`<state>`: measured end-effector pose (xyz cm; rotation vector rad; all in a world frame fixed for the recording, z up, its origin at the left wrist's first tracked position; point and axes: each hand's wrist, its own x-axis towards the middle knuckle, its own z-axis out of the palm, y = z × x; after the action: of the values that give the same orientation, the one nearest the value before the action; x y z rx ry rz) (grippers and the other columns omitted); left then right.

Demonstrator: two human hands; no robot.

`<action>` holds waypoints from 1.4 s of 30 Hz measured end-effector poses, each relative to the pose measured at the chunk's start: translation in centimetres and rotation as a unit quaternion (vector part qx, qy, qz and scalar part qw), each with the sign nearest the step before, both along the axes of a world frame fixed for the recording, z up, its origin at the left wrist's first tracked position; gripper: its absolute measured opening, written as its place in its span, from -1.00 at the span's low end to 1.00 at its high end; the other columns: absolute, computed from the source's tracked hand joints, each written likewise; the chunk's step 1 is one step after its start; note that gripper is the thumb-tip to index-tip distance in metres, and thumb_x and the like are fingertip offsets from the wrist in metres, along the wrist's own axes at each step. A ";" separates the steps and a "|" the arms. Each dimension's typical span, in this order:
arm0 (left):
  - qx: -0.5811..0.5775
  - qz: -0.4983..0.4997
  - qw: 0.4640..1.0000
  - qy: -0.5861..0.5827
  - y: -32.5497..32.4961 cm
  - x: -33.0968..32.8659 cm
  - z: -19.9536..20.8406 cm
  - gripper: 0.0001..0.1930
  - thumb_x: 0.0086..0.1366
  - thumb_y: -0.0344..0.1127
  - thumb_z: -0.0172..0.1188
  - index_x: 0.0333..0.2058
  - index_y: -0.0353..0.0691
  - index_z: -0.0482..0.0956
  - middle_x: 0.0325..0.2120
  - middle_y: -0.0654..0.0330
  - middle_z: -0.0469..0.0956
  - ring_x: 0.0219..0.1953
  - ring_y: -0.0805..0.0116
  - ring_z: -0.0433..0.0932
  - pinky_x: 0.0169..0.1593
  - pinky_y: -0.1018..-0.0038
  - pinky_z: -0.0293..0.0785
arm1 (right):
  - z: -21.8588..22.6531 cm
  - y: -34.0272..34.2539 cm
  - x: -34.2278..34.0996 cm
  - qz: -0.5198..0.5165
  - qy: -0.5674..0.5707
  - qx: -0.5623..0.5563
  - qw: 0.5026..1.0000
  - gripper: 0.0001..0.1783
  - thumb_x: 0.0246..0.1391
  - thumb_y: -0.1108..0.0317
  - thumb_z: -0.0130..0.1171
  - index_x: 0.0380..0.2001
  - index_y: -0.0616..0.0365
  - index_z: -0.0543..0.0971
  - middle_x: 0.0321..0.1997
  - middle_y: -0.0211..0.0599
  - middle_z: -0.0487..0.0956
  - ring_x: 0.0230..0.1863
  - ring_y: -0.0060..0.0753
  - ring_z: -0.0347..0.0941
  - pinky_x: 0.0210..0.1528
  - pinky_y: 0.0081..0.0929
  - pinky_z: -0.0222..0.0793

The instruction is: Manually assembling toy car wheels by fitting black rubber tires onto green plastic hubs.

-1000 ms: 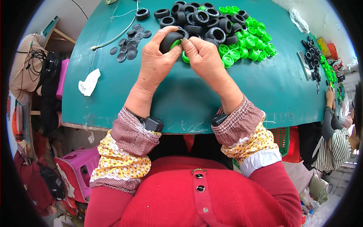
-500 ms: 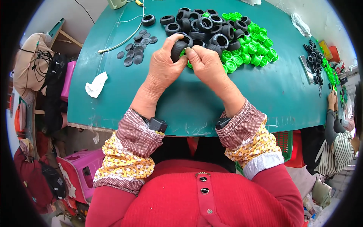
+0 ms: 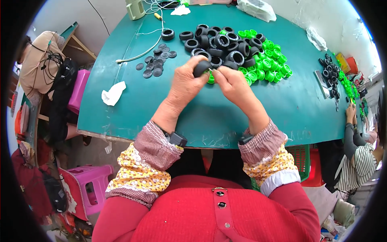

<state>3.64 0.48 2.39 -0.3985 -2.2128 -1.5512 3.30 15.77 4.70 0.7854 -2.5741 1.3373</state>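
My left hand (image 3: 182, 84) is closed round a black rubber toy tyre (image 3: 201, 67), tilted between its thumb and fingers. Close against it, my right hand (image 3: 234, 84) is pinched; a thin pale tip shows at its fingertips, too small to name. Just below the tyre a bit of a green plastic wheel hub (image 3: 211, 78) shows; whether it is in the tyre or behind it I cannot tell. Beyond my hands lies a heap of black tyres (image 3: 221, 41), with a pile of green wheel hubs (image 3: 272, 64) along its right side.
On the green table (image 3: 161, 105), flat black discs (image 3: 157, 62) and a white crumpled tissue (image 3: 113, 93) lie to the left. A white cable (image 3: 145, 54), a lone tyre (image 3: 167, 34) and a light green mug (image 3: 135, 9) are farther back. A co-worker's hand (image 3: 350, 113) is at far right.
The whole view has shifted, so the table's things sit slightly right and more of its far edge shows. Both hands stay together at the tyre; the right fingertips have turned a little.
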 end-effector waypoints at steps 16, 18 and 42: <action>0.246 -0.034 0.958 -0.142 -2.6 5.4 1.2 -0.79 0.07 -0.35 0.09 -0.30 -0.28 0.39 -0.56 0.08 0.50 -0.65 0.36 0.46 -0.56 0.55 0.36 | -2.5 5.9 5.9 -0.145 0.083 -0.002 0.986 -0.80 0.07 0.27 -0.03 -0.51 0.16 0.45 -0.63 -0.13 0.44 -0.59 -0.11 0.36 -0.51 -0.33 0.25; 0.381 -0.104 0.897 -0.199 -4.0 7.6 0.8 -0.76 0.17 -0.20 0.04 -0.34 -0.28 0.38 -0.52 0.05 0.50 -0.64 0.40 0.46 -0.55 0.59 0.37 | -2.2 8.0 6.1 -0.230 0.084 0.125 0.961 -0.80 0.05 0.23 -0.04 -0.51 0.10 0.45 -0.50 -0.05 0.49 -0.44 0.09 0.39 -0.47 -0.14 0.28; 0.418 -0.143 0.866 -0.233 -3.1 6.0 0.9 -0.77 0.14 -0.40 0.08 -0.24 -0.39 0.40 -0.43 0.07 0.51 -0.47 0.25 0.55 -0.44 0.53 0.48 | -5.4 13.8 2.2 -0.336 0.248 0.363 0.833 -0.83 -0.17 0.36 0.02 -0.40 0.04 0.43 -0.33 -0.29 0.41 -0.22 -0.23 0.33 -0.25 -0.23 0.25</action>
<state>9.65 -2.62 3.31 -0.0707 -1.5407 -2.8023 5.49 29.60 -0.67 0.1701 -2.4759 -0.0749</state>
